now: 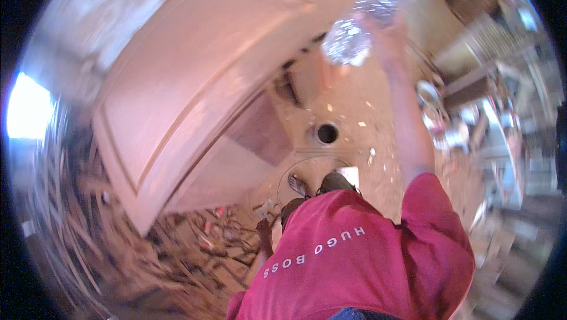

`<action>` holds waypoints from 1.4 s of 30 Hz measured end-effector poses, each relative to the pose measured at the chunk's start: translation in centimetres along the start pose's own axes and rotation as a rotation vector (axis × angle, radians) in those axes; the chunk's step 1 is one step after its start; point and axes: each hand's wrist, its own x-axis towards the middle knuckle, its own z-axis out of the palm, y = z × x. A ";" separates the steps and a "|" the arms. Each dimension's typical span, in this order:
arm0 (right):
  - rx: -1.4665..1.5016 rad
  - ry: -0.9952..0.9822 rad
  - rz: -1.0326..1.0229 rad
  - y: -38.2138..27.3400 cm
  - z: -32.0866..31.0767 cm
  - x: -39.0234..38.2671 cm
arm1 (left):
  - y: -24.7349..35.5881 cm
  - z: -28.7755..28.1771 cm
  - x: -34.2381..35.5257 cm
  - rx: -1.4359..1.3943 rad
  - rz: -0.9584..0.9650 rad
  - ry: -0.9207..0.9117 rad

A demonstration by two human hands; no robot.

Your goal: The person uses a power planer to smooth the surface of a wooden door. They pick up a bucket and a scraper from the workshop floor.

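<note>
Overhead, one right hand (381, 24) is raised, fingers grasping one clear crinkled plastic bottle (354, 30), up beside one big wooden door panel (177, 83). One left hand (264, 231) hangs low by the hip; its fingers are too blurred to tell. One round hole (326, 133) marks the floor.

Clear crinkled plastic bag (360, 21): transparent, glinting with white highlights, bunched into 2 lobes. Lower lobe hangs left, upper lobe sits by the right hand (378, 21). Held up high at arm's length, clear of the floor, in front of the pale wooden door panel. Blurred; contents cannot be made out.
</note>
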 end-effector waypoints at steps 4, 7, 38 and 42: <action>-0.012 -0.107 0.027 0.4 -5.1 -8.9 | 4.6 2.0 7.6 -0.192 0.120 -0.190; -0.168 0.068 0.221 4.2 -15.4 -19.4 | 14.0 7.1 6.4 -0.035 0.033 -0.424; -1.026 1.740 0.345 -16.1 -85.2 -77.6 | 5.0 59.9 -33.9 1.016 0.719 -1.022; -1.188 1.627 0.575 -14.2 -89.1 -74.9 | 1.0 65.5 -32.0 1.166 0.608 -0.968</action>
